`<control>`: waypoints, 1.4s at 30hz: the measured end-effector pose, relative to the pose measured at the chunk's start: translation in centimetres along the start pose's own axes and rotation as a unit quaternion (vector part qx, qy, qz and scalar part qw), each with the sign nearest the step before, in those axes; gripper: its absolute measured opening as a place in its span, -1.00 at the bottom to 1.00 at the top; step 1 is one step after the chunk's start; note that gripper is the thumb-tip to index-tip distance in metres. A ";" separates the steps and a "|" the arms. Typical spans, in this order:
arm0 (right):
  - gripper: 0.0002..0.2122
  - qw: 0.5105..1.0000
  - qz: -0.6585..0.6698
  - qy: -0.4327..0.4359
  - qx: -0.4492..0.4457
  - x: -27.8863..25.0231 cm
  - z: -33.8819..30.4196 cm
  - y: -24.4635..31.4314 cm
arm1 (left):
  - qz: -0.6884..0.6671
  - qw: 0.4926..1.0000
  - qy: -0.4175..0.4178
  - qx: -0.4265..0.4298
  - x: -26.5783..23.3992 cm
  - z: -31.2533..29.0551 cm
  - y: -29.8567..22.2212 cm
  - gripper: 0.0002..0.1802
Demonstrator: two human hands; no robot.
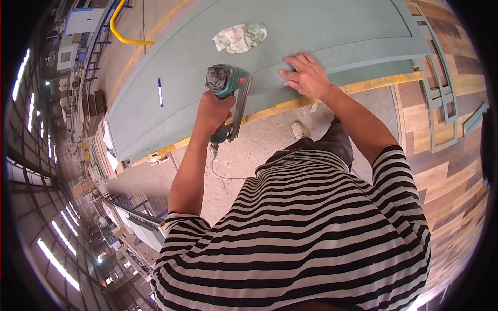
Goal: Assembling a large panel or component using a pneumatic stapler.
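Note:
My left hand [211,113] is wrapped round the handle of a green and black nail gun [239,82], with an air hose [220,175] running from its base. The gun is over the near edge of a large grey-green panel [181,67]. My right hand [306,76] lies on the panel near the same edge, fingers stretched out and holding nothing. A crumpled white cloth [239,38] lies on the panel beyond both hands. To the left of the gun is a blue and white pen [160,92].
A yellow-edged support [290,105] runs under the panel's near side. Green frames [441,78] stand at the right beside wood-plank boards [441,176]. A yellow bent tube [116,31] rises at the far left. Stacked boards [94,111] are at the left.

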State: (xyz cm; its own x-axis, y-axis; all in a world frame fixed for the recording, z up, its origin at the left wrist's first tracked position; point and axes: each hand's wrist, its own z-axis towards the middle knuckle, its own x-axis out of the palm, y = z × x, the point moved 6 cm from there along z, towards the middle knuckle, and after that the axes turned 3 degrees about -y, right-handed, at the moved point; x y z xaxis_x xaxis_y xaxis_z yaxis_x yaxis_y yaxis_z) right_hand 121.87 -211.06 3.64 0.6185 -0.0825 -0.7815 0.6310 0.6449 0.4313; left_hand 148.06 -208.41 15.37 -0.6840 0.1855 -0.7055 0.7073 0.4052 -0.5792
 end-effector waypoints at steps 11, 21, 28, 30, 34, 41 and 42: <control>-0.65 1.000 0.013 -0.017 -0.015 -0.6 0.2 0.0 | 0.000 1.000 -0.027 0.000 1.2 -0.7 -0.7 -0.72; -0.66 0.998 0.004 0.053 -0.030 -1.9 -0.9 -2.2 | -0.005 0.994 -0.105 -0.040 3.3 -2.4 -1.3 -0.73; -0.65 0.999 0.011 0.008 -0.049 -8.6 -3.6 -10.0 | -0.134 0.981 -0.116 -0.077 7.1 -3.7 -3.7 -0.74; -0.66 0.998 0.020 0.026 -0.059 -8.6 -3.8 -10.0 | -0.125 0.980 -0.127 -0.090 8.1 -4.0 -4.8 -0.72; -0.65 0.996 0.010 0.050 -0.068 -8.4 -3.8 -10.2 | -0.136 0.981 -0.117 -0.078 9.0 -3.7 -5.8 -0.72; -0.65 0.996 0.002 0.037 -0.082 -8.9 -4.0 -9.9 | -0.115 0.986 -0.103 -0.062 9.0 -3.2 -6.4 -0.75; -0.65 0.996 0.001 0.036 -0.086 -8.9 -4.0 -9.8 | -0.115 0.986 -0.104 -0.064 8.8 -3.0 -6.3 -0.75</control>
State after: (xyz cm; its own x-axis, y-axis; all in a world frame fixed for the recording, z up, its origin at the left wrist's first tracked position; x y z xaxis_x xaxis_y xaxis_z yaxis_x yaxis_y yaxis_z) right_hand 108.36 -213.59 4.56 0.5801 -0.0310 -0.8140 0.5367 0.7662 0.3533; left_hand 137.05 -206.68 14.03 -0.7635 -0.1068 -0.6370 0.4999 0.5267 -0.6875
